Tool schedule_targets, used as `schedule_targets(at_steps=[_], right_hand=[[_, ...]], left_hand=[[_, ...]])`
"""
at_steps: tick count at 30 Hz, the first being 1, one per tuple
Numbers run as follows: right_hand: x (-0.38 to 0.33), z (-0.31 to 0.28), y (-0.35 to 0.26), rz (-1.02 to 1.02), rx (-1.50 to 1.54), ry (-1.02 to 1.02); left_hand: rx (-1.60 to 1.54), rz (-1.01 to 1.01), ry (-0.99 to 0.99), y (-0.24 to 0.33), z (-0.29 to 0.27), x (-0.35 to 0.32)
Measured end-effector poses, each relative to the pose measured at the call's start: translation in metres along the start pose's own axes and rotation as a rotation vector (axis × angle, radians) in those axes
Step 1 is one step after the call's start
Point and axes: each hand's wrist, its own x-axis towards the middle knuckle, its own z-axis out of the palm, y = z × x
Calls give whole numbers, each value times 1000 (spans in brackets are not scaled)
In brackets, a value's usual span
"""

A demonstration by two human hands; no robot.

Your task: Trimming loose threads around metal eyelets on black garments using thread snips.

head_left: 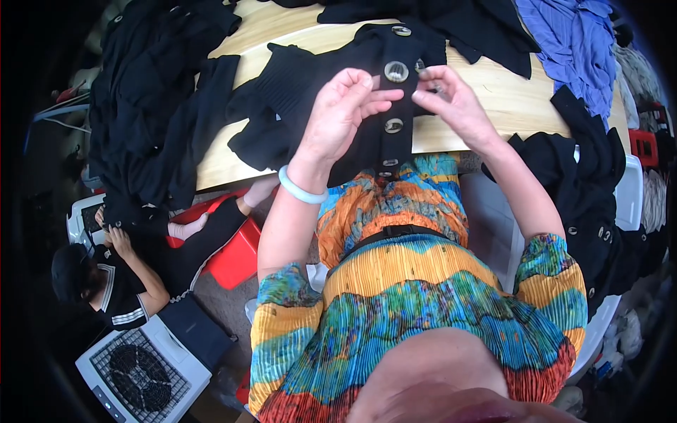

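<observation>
A black knitted garment [331,77] lies over the near edge of the table and hangs toward my lap. Large marbled buttons run down its dark front band, among them a round button [396,71] between my hands and a lower button [393,126]. My left hand [342,113] is raised over the garment, thumb and index finger pinched, other fingers pointing right. To the right of the band, my right hand [455,106] has its fingers curled toward the thumb. Whatever either hand pinches is too small to make out.
Black garments [162,92] are heaped on the left of the wooden table [515,106], blue-violet cloth [571,42] at its right. More black clothing [592,169] hangs over a white bin at right. Lower left, a seated person [127,275] handles dark cloth near a red stool [236,254] and a fan unit [141,374].
</observation>
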Motion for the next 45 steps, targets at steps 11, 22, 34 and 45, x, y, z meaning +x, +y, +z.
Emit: schedule_targets(at_steps=[11,22,34,45], right_hand=[[34,5,-34,50,336,115],[52,20,-29,52,373,103],[61,26,-9,152,315,139],[56,8,-5,160,106,139]], left_hand=[[141,382,589,22,-23,12],[1378,832,439,-22,29,1],[1425,778,540,-40,9,22],[686,181,428,-10,-1,20]])
